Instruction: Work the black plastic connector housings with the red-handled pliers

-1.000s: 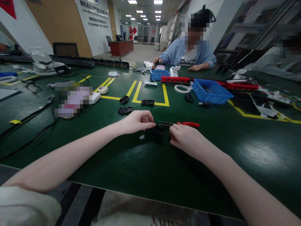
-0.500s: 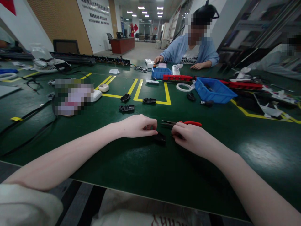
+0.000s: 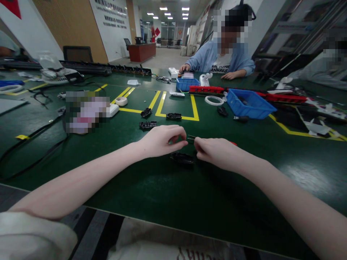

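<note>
A dark part (image 3: 182,158) lies on the green table, just below the fingers of my left hand (image 3: 166,140). That hand is raised a little above it, thumb and fingers curved towards each other with a small gap at the tips. My right hand (image 3: 213,151) is closed with its fingertips pressed together; whatever they pinch is too small or hidden to name. Pliers with red handles (image 3: 234,143) lie behind the right hand, which covers most of them; their metal tips stick out on its left.
Several black parts, among them one (image 3: 148,125), lie beyond my hands. A blue bin (image 3: 251,104) stands at the right, with a smaller blue bin (image 3: 187,84) farther back. A phone (image 3: 88,113) lies at the left. Across the table sits a person (image 3: 217,57).
My left hand has let go of the dark part and lifted slightly up and right. My right hand has moved a little up and left, now covering more of the pliers.
</note>
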A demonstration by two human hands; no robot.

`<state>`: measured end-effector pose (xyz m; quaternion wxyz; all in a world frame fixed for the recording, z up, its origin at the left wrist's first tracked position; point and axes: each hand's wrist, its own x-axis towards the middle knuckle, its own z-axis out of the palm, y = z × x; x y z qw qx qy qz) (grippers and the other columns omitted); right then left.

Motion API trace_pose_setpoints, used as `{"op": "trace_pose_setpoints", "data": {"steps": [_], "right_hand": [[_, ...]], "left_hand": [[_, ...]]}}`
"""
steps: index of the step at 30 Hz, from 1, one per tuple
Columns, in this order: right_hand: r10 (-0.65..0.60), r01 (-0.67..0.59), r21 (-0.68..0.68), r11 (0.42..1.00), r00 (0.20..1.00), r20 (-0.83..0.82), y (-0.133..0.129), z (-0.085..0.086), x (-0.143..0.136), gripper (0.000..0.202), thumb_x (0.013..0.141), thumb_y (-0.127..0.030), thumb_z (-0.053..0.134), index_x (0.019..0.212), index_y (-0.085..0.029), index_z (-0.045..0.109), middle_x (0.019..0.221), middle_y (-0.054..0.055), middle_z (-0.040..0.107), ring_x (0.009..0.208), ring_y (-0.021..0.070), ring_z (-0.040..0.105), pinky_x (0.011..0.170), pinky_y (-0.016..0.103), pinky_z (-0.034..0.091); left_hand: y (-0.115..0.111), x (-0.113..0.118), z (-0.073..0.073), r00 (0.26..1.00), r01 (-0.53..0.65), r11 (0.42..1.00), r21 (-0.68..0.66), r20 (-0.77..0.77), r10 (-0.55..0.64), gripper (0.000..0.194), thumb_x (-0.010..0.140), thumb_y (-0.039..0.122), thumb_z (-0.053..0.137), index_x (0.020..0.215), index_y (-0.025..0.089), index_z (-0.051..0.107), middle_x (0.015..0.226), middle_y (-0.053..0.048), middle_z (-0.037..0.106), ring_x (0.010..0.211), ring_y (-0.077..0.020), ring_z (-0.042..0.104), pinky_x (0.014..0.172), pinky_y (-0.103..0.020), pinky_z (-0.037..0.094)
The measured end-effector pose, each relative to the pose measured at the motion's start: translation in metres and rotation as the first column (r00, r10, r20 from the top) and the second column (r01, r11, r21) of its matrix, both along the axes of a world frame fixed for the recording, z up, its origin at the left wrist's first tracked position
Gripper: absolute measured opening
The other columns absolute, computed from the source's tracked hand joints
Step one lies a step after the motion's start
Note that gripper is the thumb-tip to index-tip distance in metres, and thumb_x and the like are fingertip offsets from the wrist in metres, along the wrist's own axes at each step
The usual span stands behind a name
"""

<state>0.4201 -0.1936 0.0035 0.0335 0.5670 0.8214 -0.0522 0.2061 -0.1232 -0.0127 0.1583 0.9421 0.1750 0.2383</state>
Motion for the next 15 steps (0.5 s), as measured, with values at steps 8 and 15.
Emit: {"op": "trace_pose_setpoints", "data": {"steps": [8,15], "right_hand": [[-0.187,0.018,-0.203,0.979,0.477,-0.859,0.002,-0.006,-0.020,0.013,0.087,-0.032,0.049,0.084,-0.020,0.049,0.065,-0.005,0.047,0.050,0.0096,0.044,0.045,0.023,0.035],[-0.259,0.053,-0.256,0.965,0.341,-0.904,-0.004,-0.017,-0.029,0.018,0.088,-0.036,0.053,0.083,-0.019,0.049,0.062,-0.006,0.046,0.046,0.0080,0.042,0.042,0.022,0.032]], "left_hand": [[-0.015,0.007,-0.004,0.996,-0.085,0.953,0.291,0.044,0.075,0.021,0.094,0.037,0.056,0.097,0.017,0.055,0.090,-0.003,0.061,0.069,-0.0145,0.059,0.059,-0.025,0.039],[-0.015,0.007,-0.005,0.996,-0.076,0.921,0.382,-0.004,0.084,0.014,0.098,0.029,0.046,0.095,0.017,0.053,0.086,-0.002,0.063,0.069,-0.0148,0.062,0.057,-0.026,0.039]]}}
